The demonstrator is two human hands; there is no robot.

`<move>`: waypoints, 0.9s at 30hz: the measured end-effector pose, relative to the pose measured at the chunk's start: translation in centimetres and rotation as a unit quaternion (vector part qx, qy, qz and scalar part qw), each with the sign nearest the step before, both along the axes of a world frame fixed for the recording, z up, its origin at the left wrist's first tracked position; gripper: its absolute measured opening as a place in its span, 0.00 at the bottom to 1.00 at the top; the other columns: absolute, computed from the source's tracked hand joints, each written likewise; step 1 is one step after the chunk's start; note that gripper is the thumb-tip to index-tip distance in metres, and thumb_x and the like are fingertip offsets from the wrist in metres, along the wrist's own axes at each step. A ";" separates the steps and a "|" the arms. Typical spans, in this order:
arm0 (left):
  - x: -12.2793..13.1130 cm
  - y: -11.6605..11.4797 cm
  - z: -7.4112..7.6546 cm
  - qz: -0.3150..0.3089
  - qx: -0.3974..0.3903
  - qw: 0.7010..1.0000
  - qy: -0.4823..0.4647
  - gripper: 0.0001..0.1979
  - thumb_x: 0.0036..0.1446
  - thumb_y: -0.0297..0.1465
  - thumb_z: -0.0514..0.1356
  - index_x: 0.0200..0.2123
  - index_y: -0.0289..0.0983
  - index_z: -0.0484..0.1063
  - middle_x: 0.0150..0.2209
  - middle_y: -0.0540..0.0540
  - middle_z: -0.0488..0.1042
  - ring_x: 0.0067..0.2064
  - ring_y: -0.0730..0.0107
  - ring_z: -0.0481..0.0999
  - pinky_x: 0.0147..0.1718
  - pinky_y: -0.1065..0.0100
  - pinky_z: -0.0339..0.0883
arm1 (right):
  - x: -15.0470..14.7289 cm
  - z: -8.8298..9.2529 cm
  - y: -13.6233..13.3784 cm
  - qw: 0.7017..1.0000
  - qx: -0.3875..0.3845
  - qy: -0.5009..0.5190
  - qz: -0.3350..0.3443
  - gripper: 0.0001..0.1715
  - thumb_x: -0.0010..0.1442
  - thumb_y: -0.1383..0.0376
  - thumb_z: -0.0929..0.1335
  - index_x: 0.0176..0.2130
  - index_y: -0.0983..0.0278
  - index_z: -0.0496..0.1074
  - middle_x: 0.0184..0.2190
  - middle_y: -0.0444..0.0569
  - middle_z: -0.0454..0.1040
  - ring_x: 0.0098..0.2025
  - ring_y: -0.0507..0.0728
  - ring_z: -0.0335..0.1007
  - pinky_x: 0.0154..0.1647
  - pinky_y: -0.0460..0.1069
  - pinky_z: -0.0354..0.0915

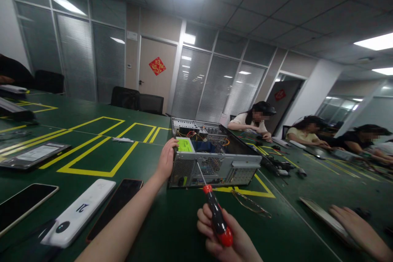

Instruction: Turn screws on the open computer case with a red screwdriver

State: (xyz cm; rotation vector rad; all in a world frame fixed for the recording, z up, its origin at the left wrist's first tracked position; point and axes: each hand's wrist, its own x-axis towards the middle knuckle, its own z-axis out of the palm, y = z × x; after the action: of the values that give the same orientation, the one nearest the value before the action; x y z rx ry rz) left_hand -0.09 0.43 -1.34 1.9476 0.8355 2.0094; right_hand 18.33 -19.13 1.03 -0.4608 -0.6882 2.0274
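An opened desktop computer case (215, 163) lies on the green table, its rear panel facing me. Wires and a power supply with a yellow-green label (184, 145) show inside. My left hand (167, 159) grips the case's left rear corner beside the power supply, fingertips over the top edge. A screwdriver with a black and red handle (216, 215) is held in my right hand (221, 229), fingers closed around the handle. Its shaft points up at the rear panel, the tip over the panel just right of the power supply; whether it touches a screw cannot be made out.
Left of my arm lie a hard drive (33, 154), a white device marked 21 (81, 211), and phones (26, 204). Eyeglasses (251, 204) rest right of the screwdriver. Cables (278, 163) lie farther right. Co-workers sit along the table; another person's hand (356, 223) is nearby at right.
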 end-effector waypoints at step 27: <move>0.0 -0.1 0.2 0.009 -0.001 1.000 0.001 0.19 0.66 0.38 0.40 0.41 0.38 0.67 0.49 0.41 0.71 0.58 0.62 0.65 0.58 0.52 0.58 | -0.8 -0.4 -0.3 0.996 0.008 -0.084 -0.019 0.21 0.53 0.52 0.71 0.40 0.64 0.69 0.33 0.44 0.68 0.26 0.47 0.65 0.18 0.42 0.49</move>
State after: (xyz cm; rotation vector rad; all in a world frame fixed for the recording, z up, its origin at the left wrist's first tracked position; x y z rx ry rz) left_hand -0.05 0.32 -1.19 1.9483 0.8575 2.0173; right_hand 17.57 -19.47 0.67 -0.6346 -0.7913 1.9611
